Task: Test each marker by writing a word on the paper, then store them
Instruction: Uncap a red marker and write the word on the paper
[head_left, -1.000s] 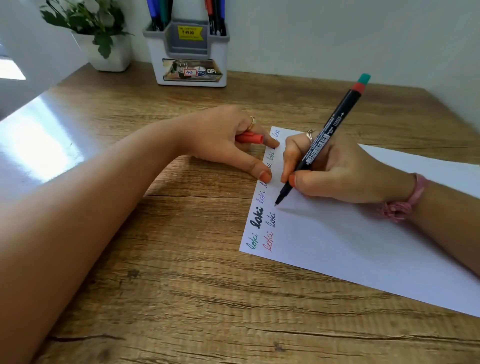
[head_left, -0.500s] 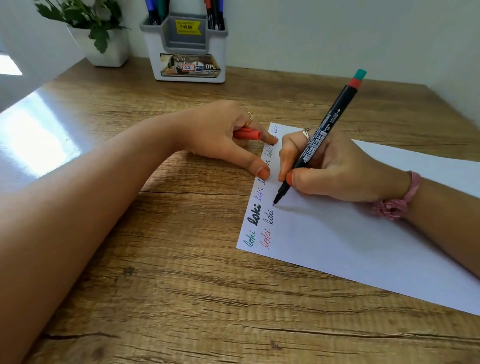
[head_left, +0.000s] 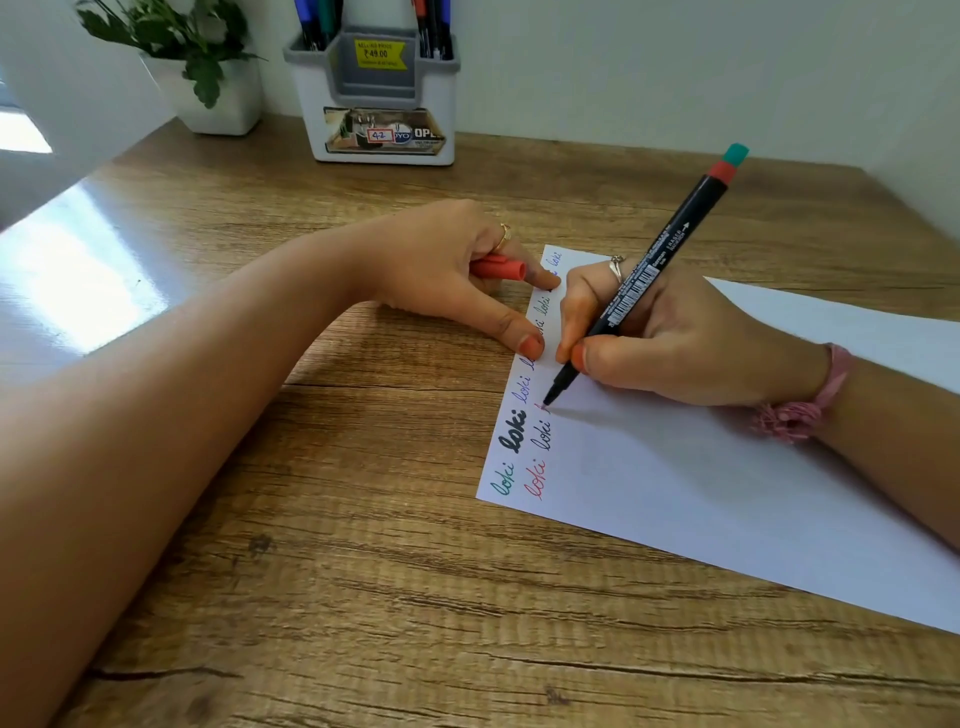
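We see the right hand (head_left: 675, 338) pinching a black marker (head_left: 644, 275) between thumb and fingers, its barrel leaning up and away to a red and teal end, its tip touching the paper (head_left: 727, 493) just beside a column of handwritten words. The left hand (head_left: 447, 265) has its curled fingers holding a red cap (head_left: 498, 270), while its thumb and one fingertip press on the left edge of the sheet. The words run along that edge in green, red, black and blue ink. A pink band (head_left: 810, 405) sits on the right wrist, and each hand wears a ring. The paper lies on a wooden desk (head_left: 363, 571). At the back, against the wall, a white and grey holder (head_left: 379, 98) stands with more markers upright in it, and a potted plant (head_left: 197, 57) stands to its left.
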